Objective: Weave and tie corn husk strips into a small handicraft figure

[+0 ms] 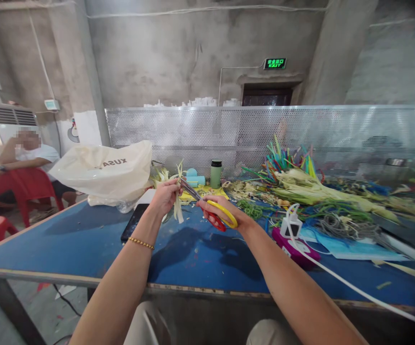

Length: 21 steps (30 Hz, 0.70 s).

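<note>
My left hand (167, 195) is closed on a small bunch of pale corn husk strips (178, 206), whose ends stick out above and hang below the fingers. In my right hand (218, 207) is a pair of scissors (228, 212) with one yellow and one red handle. Its metal blades point up and left and reach the husk beside my left fingertips. Whether the blades touch the husk I cannot tell. Both hands are above the blue table (189, 258). Under my left wrist lies a dark phone (132, 225).
A large white plastic bag (103, 165) lies at the left. Behind my hands stands a green bottle (216, 174). Corn husks (308, 189) and coloured strips are piled right. A purple power strip (297, 249) trails a white cable nearby. A person (37, 153) sits at far left.
</note>
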Motion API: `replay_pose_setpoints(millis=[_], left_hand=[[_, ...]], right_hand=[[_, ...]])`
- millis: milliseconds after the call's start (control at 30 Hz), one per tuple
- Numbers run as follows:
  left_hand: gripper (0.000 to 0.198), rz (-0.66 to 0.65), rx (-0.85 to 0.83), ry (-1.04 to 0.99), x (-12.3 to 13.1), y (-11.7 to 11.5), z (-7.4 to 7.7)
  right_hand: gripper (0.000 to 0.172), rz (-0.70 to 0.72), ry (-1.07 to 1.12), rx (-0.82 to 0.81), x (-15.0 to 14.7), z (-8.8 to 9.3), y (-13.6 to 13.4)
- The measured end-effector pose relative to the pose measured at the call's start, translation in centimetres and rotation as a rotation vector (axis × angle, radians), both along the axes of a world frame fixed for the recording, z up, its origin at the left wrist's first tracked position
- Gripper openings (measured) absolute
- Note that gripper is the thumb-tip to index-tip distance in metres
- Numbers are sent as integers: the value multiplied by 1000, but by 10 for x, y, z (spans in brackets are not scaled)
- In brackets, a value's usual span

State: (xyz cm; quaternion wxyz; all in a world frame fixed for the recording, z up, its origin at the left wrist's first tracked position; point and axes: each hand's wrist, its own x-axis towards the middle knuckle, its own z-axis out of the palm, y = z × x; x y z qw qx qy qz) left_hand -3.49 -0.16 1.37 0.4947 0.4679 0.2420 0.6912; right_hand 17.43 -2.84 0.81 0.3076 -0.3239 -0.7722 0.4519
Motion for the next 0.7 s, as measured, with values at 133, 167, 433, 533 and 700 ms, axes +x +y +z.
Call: replay_pose_setpoints(millis=[133,167,433,533,700], left_hand=[[24,-25,-12,-27,1,-3,2],[23,-32,-17,-34,1,-3,3],[18,-89,-77,-81,5,-8,5],[18,-100,-84,-76,6,-9,6],[15,-92,-61,-8,7,-10,4]], right_hand=[[46,16,3,13,1,-1,2],[46,17,-1,11,1,-1,2],[46,26,26,0,0,-3,3],[46,6,35,-7,0,-3,4],[49,8,42,-23,-3,-1,0]])
